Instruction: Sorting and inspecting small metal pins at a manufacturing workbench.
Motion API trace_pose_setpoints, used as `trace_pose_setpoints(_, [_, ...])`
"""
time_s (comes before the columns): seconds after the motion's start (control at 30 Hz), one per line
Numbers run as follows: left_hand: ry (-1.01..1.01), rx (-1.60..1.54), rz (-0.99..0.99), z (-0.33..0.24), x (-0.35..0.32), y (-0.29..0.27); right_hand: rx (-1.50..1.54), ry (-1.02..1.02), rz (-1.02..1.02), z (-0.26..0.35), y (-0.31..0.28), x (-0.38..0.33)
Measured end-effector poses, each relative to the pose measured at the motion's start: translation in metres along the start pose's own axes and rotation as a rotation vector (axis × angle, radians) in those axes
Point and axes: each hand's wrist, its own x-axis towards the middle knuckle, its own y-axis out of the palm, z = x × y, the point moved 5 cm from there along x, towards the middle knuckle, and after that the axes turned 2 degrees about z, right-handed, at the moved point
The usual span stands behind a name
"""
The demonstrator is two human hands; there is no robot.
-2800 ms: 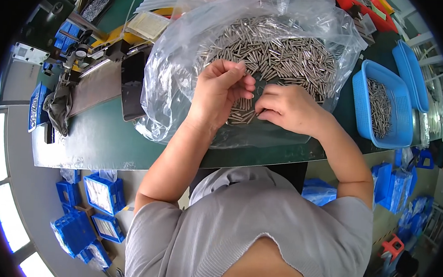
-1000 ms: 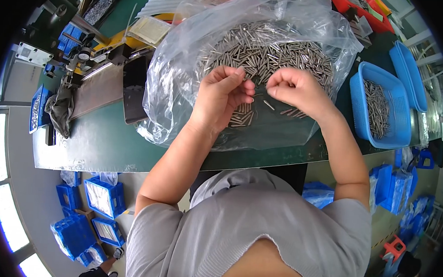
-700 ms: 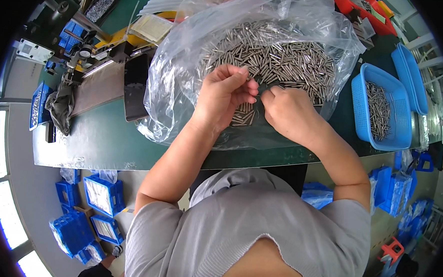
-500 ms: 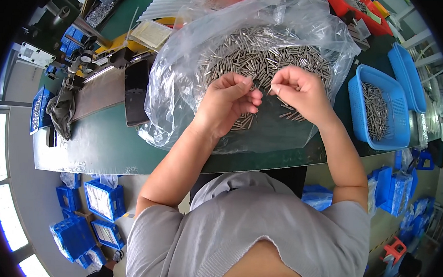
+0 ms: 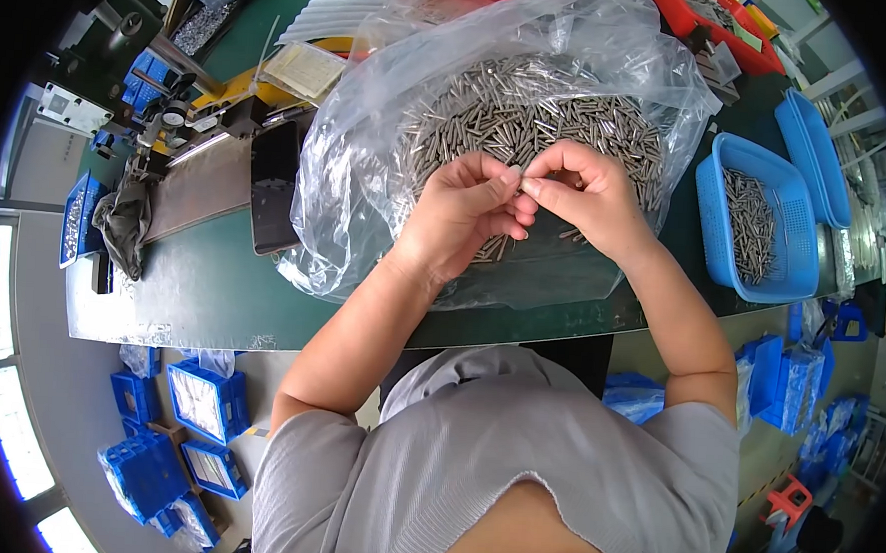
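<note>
A heap of small slim metal pins [image 5: 561, 123] lies on a clear plastic bag [image 5: 333, 171] spread over the green table. Above its near edge my left hand [image 5: 462, 209] and my right hand [image 5: 589, 196] meet at the fingertips. Thumb and index finger of each are pinched together. Between the right fingertips shows the end of a small metal pin [image 5: 523, 186]; the rest is covered. What the left fingertips pinch is too small and hidden to make out. The other left fingers curl loosely beneath, near some pins.
To the right stands a blue plastic basket [image 5: 807, 258] with similar pins inside, beside another blue basket [image 5: 834, 192]. A dark flat tablet-like thing [image 5: 274, 190] lies left of the bag, near a bench fixture [image 5: 174, 114]. Red trays [image 5: 765, 55] stand at the back.
My right hand has moved left, with the pin in its fingers, until its fingertips meet those of my left hand. The left hand has shifted slightly right.
</note>
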Motion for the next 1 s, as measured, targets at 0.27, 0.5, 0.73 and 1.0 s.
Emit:
trace_pose_setpoints(0.27, [0.07, 0.062, -0.142, -0.006, -0.001, -0.002, 0.383, 0.135, -0.073, -0.008, -0.021, 0.005])
trace_pose_setpoints(0.5, [0.185, 0.011, -0.198, -0.019, 0.001, -0.016, 0.444, 0.33, 0.21, -0.011, -0.002, 0.005])
trace_pose_setpoints(0.73, [0.191, -0.014, -0.19, -0.021, -0.001, -0.014, -0.914, -0.384, 0.415, -0.004, 0.05, -0.019])
trace_pose_setpoints(1.0, [0.19, -0.027, -0.202, -0.021, 0.0, -0.013, -0.995, -0.394, 0.149, -0.008, 0.021, 0.002])
